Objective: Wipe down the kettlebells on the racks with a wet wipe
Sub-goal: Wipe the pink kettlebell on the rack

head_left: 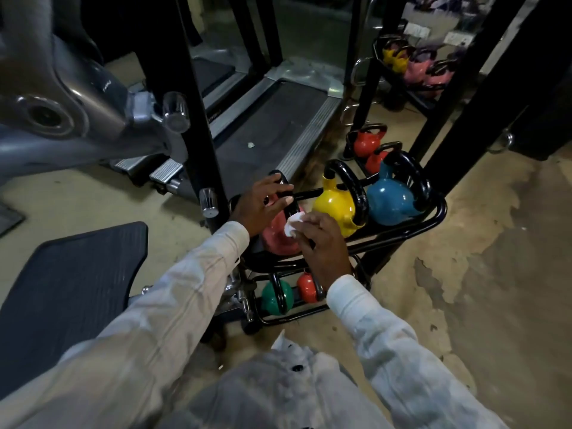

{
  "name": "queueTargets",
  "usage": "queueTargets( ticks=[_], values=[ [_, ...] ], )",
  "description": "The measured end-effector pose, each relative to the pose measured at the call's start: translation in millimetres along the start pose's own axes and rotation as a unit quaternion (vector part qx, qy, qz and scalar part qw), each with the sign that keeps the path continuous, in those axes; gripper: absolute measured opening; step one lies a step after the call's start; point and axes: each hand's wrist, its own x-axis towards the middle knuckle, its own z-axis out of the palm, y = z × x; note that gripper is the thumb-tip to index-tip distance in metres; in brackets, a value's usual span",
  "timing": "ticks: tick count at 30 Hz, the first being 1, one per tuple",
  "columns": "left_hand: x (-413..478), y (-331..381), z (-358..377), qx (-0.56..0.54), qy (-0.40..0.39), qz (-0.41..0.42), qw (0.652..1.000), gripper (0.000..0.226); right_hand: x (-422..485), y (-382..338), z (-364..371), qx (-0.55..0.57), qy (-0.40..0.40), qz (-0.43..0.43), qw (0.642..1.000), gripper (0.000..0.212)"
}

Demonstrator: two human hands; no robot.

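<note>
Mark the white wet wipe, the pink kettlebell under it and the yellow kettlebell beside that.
white wet wipe (292, 225), head view, crumpled middle.
pink kettlebell (276, 240), head view, round body.
yellow kettlebell (332, 209), head view, round body.

We see both arms, white-sleeved, reaching from the bottom of the frame toward its centre. The left arm (161, 314) runs long and nearly straight up from the lower left corner. The left grip (263, 207) lies palm down, fingers spread and almost straight, thumb pointing to the right. The right arm (380, 332) comes in from the lower right and rises steeply. The right grip (322, 243) sits just below and right of the left one, back of the hand up. Its fingertips pinch a crumpled white wet wipe (293, 224).
</note>
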Motion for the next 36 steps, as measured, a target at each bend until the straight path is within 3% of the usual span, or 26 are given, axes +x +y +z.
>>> queueTargets(
  ticks=[6, 12, 20, 23, 29, 36],
  values=[
    [-2, 2, -5, -0.001, 0.007, 0.020, 1.000, 0.029, 0, 0, 18, -0.064, 0.026, -0.016, 0.998, 0.012],
    [0, 1, -8, -0.020, -0.008, 0.023, 1.000, 0.030, -3, -10, 18, 0.022, 0.054, 0.119, 0.991, 0.016],
    [-2, 0, -8, -0.047, 0.004, 0.023, 0.999, 0.029, -3, -9, 12, 0.076, 0.061, 0.153, 0.984, 0.011],
    [0, -4, -3, -0.064, 0.039, 0.021, 0.997, 0.026, 16, -9, 9, 0.097, 0.063, 0.118, 0.986, 0.010],
    [-24, -3, 13, -0.105, 0.111, -0.028, 0.988, 0.028, 14, 1, -1, 0.025, -0.008, 0.045, 0.999, 0.015],
    [-62, 11, 29, -0.078, 0.168, -0.055, 0.981, 0.027, 78, 7, -5, 0.071, -0.098, 0.055, 0.991, 0.011]
  ],
)
